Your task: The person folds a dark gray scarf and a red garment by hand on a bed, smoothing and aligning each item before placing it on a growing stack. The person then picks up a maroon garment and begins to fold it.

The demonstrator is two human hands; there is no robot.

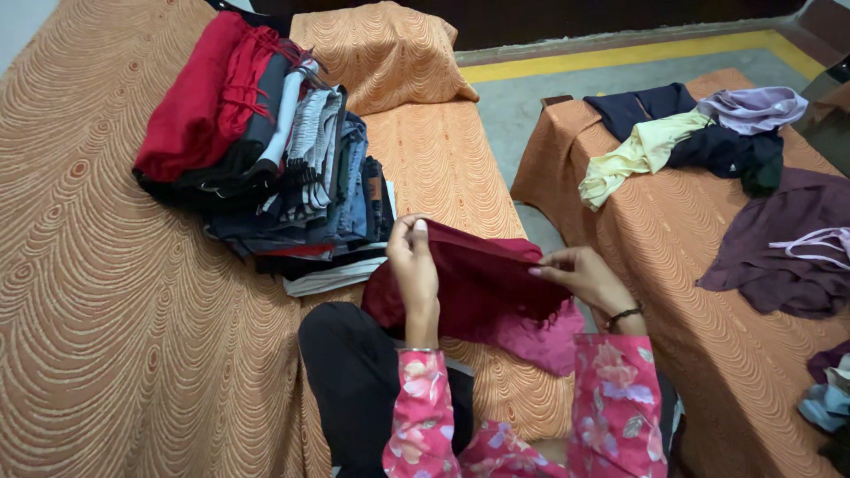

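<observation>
A dark maroon cloth (482,279) is stretched between both my hands above my lap, its lower part hanging in a brighter pink fold. My left hand (412,257) pinches the cloth's upper left corner, fingers closed on the edge. My right hand (580,273) grips the cloth's right edge; a dark bracelet sits on that wrist. Both arms wear pink flowered sleeves. To the left of my hands a leaning stack of folded clothes (266,150) rests on the orange bedspread (106,310), with a red piece at its left end.
An orange pillow (381,53) lies behind the stack. A second orange-covered bed (691,292) at right carries loose garments: pale yellow (633,159), navy (708,142), lilac (753,108), dark purple (788,239). A grey floor gap (522,115) separates the beds.
</observation>
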